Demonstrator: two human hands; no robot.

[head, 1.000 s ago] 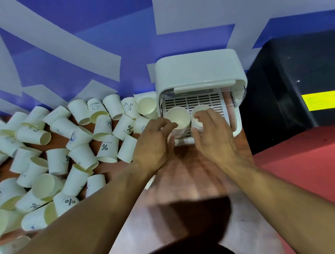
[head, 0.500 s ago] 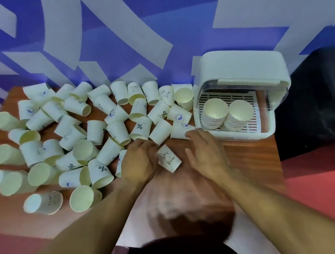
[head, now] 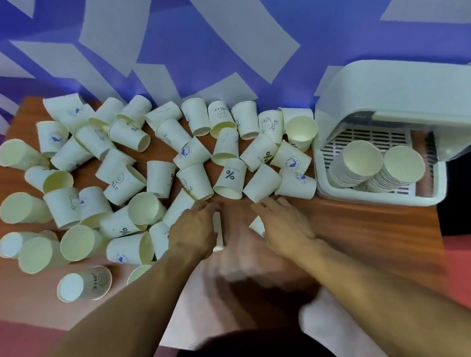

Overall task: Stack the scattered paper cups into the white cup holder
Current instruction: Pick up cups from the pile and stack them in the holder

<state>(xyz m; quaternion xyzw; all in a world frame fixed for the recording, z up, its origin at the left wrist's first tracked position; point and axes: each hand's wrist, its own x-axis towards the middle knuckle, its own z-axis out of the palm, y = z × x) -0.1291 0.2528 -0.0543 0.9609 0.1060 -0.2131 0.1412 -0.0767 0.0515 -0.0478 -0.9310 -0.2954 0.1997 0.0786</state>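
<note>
White paper cups (head: 229,176) lie scattered on their sides across the wooden table (head: 364,228), from nine to one o'clock of the hands. Two nested cup stacks (head: 361,159) lean inside the white cup holder (head: 393,89) at two o'clock, under its raised lid. The left hand (head: 193,232) lies over one fallen cup (head: 218,232), and blur hides whether its grip has closed. The right hand (head: 287,226), grip released and fingers stretched out, covers a second cup (head: 258,225) just beside it. A blue-and-white wall (head: 213,35) stands at twelve.

Cream paper cups (head: 229,176) with "%" prints, white cup holder (head: 400,97), blue-and-white wall (head: 213,35).
</note>
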